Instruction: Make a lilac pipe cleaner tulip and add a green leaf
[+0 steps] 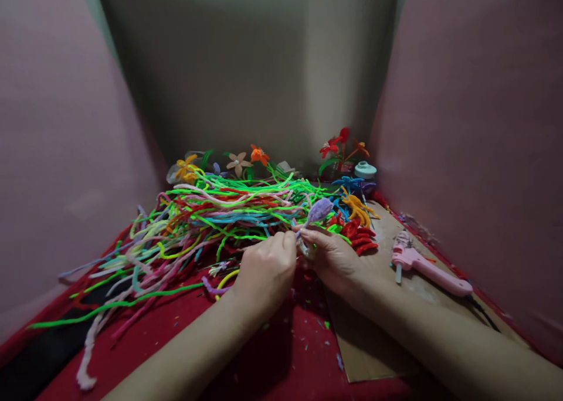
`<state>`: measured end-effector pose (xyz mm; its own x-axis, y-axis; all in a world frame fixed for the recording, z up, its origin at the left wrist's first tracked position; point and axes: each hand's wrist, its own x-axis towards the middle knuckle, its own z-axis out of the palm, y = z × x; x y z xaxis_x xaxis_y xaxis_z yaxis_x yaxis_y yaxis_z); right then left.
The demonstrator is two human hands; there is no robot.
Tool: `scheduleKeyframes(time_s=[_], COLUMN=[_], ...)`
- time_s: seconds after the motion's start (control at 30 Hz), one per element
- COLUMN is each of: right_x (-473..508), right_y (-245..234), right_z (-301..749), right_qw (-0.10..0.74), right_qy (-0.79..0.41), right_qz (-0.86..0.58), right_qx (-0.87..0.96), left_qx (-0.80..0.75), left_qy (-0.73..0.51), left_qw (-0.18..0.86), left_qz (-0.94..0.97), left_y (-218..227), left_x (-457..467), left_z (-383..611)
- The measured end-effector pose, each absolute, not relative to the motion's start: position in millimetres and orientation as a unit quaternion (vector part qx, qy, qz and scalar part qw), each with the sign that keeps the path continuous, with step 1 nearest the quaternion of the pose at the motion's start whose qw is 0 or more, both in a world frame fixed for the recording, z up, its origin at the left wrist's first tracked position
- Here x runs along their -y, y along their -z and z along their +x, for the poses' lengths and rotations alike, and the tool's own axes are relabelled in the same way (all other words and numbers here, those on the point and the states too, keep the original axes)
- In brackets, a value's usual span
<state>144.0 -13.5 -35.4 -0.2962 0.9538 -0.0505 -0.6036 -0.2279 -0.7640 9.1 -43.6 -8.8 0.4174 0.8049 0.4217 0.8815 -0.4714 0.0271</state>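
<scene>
Lilac stem (319, 210), fuzzy and swollen into one bud at its top, is standing nearly upright between the two hands, just in front of the heap of pipe cleaners (211, 219). The left hand (266, 272) is curling knuckles-up, its fingers closing on the stem's lower end. The right hand (334, 257) is meeting it from the other side, thumb and forefinger pinching the same spot, so both are gripping it. Both forearms are angling in from the near edge and converging at the middle.

Just beyond the right hand, a small stack of red petals (360, 237) is lying beside the heap. One pink glue gun (428, 269) is resting on the cardboard sheet (373, 342), near the right wrist but apart from it. Three finished flowers (240, 162), yellow, beige and orange, are sitting behind the heap, and one red bunch (341, 149) is standing further right.

Open red cloth (272, 354) is showing only between the forearms. Pink walls (484, 125) are closing in on both sides.
</scene>
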Motion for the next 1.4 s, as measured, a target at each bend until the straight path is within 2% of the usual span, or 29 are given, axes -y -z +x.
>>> scheduleKeyframes(time_s=[0.1, 0.3, 0.43, 0.53, 0.63, 0.73, 0.83, 0.93, 1.0, 1.07, 1.13, 1.2, 1.27, 1.33, 1.4], right_x=[15.3, 19.4, 18.1, 14.3, 10.4, 8.8, 9.7, 11.6, 12.5, 12.9, 12.8, 12.6, 12.8, 13.5, 14.5], right_y=[36.5, 28.8, 25.9, 28.3, 31.3, 32.8, 33.2, 33.2, 33.3, 33.8, 35.2, 37.3, 39.7, 41.6, 42.3], right_z=[143.6, 143.9, 146.3, 148.1, 150.0, 151.6, 151.9, 150.7, 149.5, 148.2, 146.8, 145.3, 143.7, 142.4, 141.7], right_qw=[0.533, 0.527, 0.522, 0.515, 0.504, 0.49, 0.476, 0.481, 0.495, 0.513, 0.531, 0.547, 0.557, 0.562, 0.563], right_qy=[-0.713, -0.692, -0.679, -0.684, -0.699, -0.715, -0.728, -0.719, -0.708, -0.701, -0.694, -0.687, -0.675, -0.662, -0.65], right_qz=[-0.269, -0.235, -0.238, -0.23, -0.202, -0.179, -0.153, -0.129, -0.131, -0.142, -0.157, -0.182, -0.209, -0.236, -0.261], right_qx=[0.367, 0.432, 0.458, 0.462, 0.465, 0.465, 0.469, 0.485, 0.486, 0.475, 0.46, 0.442, 0.436, 0.436, 0.438], left_qx=[0.499, 0.475, 0.477, 0.453, 0.413, 0.351, 0.287, 0.254, 0.265, 0.313, 0.375, 0.419, 0.45, 0.456, 0.445], left_qy=[0.211, 0.341, 0.405, 0.431, 0.426, 0.392, 0.35, 0.324, 0.325, 0.348, 0.387, 0.409, 0.378, 0.321, 0.297], left_qw=[0.084, -0.066, -0.223, -0.407, -0.578, -0.691, -0.769, -0.798, -0.78, -0.71, -0.559, -0.328, -0.103, 0.019, 0.054], left_qz=[-0.836, -0.809, -0.748, -0.666, -0.56, -0.495, -0.452, -0.439, -0.464, -0.527, -0.631, -0.741, -0.802, -0.83, -0.843], left_y=[9.8, 3.7, -4.3, -10.0, -12.4, -10.5, -7.0, -6.0, -7.3, -8.5, -6.3, 0.7, 10.8, 19.6, 23.6], left_x=[40.4, 37.9, 39.3, 39.8, 39.7, 38.1, 35.5, 34.7, 36.0, 38.2, 39.9, 39.8, 37.7, 34.5, 32.0], left_z=[4.4, -1.9, 0.3, 2.6, 1.7, -3.7, -9.4, -10.6, -8.2, -4.3, -0.6, 1.3, 0.7, -1.3, -3.5])
